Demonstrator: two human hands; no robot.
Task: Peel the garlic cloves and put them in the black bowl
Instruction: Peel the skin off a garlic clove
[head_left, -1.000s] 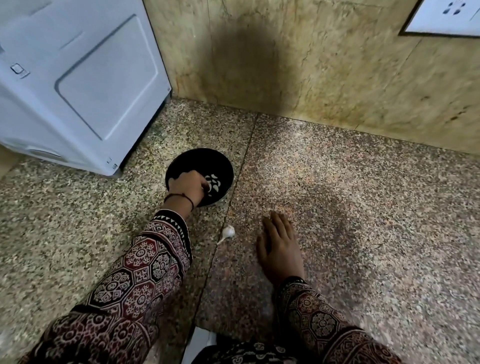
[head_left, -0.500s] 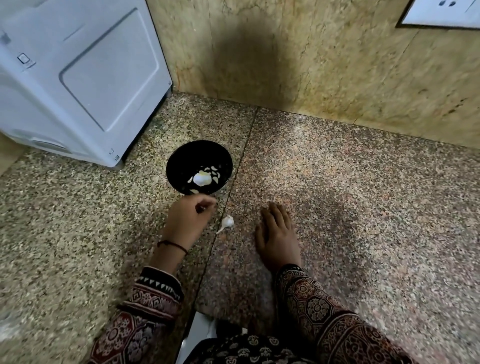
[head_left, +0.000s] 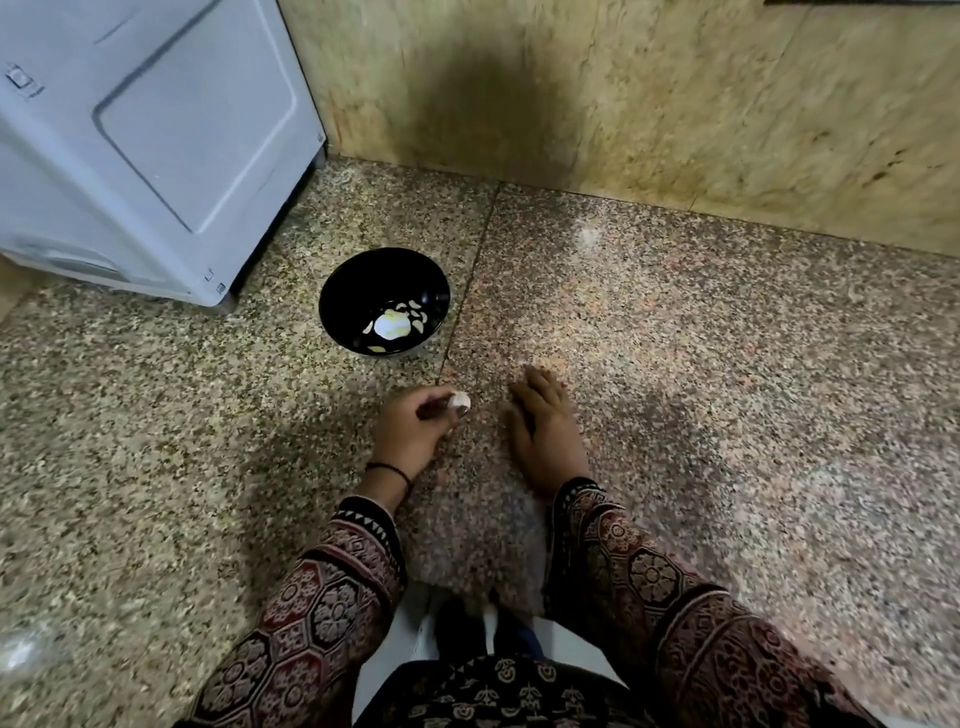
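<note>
A garlic clove (head_left: 460, 400) is pinched by the left hand (head_left: 410, 434) at frame centre. The right hand (head_left: 545, 431) is laid flat, fingers straight, below the black bowl (head_left: 383, 301).

A second ago the left hand (head_left: 410, 431) was reaching into the black bowl (head_left: 353, 291). It has since drawn back toward the person and now pinches the garlic clove (head_left: 460, 400), which had been lying loose on the worktop just in front of the bowl. With the hand out of the bowl, a larger pale piece (head_left: 390, 325) shows among the small cloves inside.
</note>
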